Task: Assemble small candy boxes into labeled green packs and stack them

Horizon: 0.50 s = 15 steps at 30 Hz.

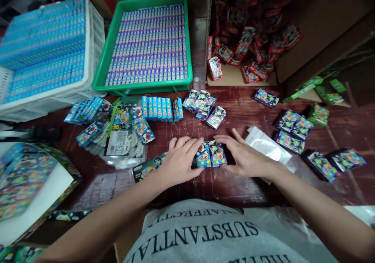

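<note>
Side by side on the dark red table, a small blue candy box (203,155) and a small purple candy box (218,154) stand between my two hands. My left hand (182,158) curls around the blue box from the left, thumb at its near edge. From the other side my right hand (241,156) grips the purple box between thumb and fingers. A dark printed packet (150,167) lies partly under my left wrist. Clear plastic bags (265,144) rest just beyond my right hand.
A green tray (143,87) of purple boxes and a white basket (90,69) of blue boxes stand at the back left. At the back right, a cardboard carton (249,80) holds red boxes. Loose purple boxes (290,142) lie to the right, a row of blue boxes (156,108) ahead.
</note>
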Motion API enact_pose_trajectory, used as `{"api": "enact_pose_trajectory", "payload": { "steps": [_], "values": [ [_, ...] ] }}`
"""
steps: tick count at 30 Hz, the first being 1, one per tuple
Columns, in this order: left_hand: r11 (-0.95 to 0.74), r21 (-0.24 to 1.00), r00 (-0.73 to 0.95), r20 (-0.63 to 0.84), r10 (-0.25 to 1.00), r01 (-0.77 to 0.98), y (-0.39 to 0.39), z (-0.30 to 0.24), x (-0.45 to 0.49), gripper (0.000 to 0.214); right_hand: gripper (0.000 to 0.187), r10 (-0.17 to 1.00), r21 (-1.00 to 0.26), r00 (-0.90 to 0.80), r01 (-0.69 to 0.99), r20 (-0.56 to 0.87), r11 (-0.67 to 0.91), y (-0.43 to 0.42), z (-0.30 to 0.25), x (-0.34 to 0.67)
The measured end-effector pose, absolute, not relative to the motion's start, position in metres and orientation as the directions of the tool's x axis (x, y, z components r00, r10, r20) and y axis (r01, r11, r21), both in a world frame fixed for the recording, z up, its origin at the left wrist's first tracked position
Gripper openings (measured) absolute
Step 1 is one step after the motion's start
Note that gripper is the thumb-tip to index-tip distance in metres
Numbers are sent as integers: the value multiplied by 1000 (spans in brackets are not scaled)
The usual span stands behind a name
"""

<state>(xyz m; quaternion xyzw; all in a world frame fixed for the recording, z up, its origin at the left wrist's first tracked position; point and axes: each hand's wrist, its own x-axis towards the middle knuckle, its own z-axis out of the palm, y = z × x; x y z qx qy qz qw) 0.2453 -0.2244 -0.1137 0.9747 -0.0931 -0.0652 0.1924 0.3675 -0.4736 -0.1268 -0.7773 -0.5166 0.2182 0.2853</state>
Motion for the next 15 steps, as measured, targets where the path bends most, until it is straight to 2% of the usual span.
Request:
{"api": "enact_pose_trajectory", "payload": {
  "steps": [2, 4, 7, 12, 15],
  "values": [
    [-910, 387, 974, -103, -202, -148, -222, -112, 243, 82, 74, 933, -563, 358, 764, -37, -315, -469, -130, 370],
    [-913, 384, 974, -113, -195, -139, -222, -112, 243, 86, 84, 932, -513, 361, 795, -31, -325, -464, -131, 371],
    [-913, 389, 977, -119, -180, -121, -226, -115, 245, 95, 93, 947, -537, 320, 794, -28, -284, -453, -133, 370],
    [-915, 385, 976, -125, -179, -119, -216, -112, 229, 107, 78, 954, -591, 299, 772, 14, -234, -441, -134, 364],
    [-942, 333, 987, -136, -80, -30, -194, -107, 199, 117, 76, 944, -587, 324, 776, 55, -232, -443, -128, 363]
  ]
}}
